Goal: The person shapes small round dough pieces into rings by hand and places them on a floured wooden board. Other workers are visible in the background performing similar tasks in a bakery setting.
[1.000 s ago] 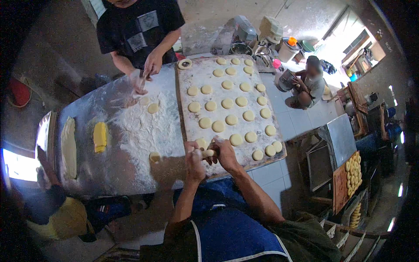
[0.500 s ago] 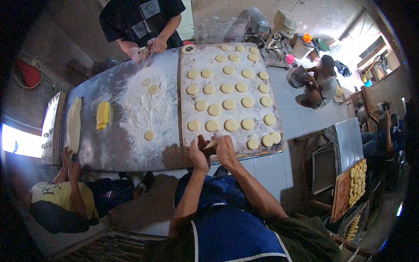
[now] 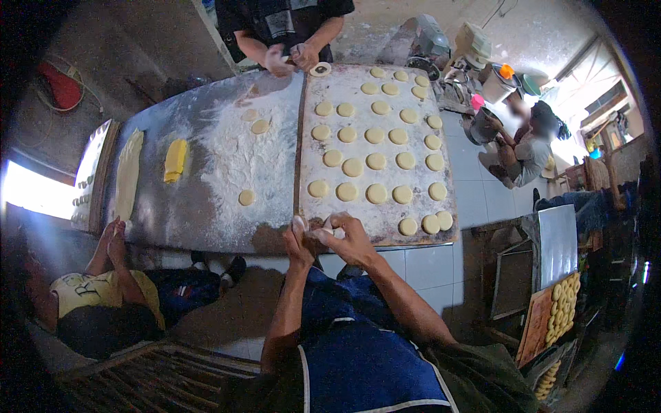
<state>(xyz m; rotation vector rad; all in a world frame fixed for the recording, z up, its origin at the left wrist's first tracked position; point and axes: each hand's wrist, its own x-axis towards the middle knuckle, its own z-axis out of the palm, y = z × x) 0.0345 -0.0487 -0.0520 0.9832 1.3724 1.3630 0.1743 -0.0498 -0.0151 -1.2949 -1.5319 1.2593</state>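
Observation:
Both of my hands are raised at the near edge of a floured board (image 3: 330,224), in front of its lower left corner. My left hand (image 3: 299,244) is closed, with flour-whitened fingertips. Facing it, my right hand (image 3: 350,241) is bent inward with its thumb toward the left. Between them they pinch a small pale piece of dough (image 3: 319,233), mostly hidden by the fingers. Beyond my hands, several flat rounds of dough (image 3: 376,193) lie in loose rows on the board. Two rounds (image 3: 431,224) overlap at the near right corner.
Left of the board, a metal worktop (image 3: 155,206) carries scattered flour (image 3: 231,158), a few dough rounds, a yellow slab (image 3: 175,160) and a long dough strip (image 3: 129,172). People work across the table, at left and at far right. Ring-shaped dough (image 3: 563,310) sits on a rack at right.
My view has shifted, so the table appears further right. My hands have moved left relative to the board and turned around the dough. The person opposite has parted their hands.

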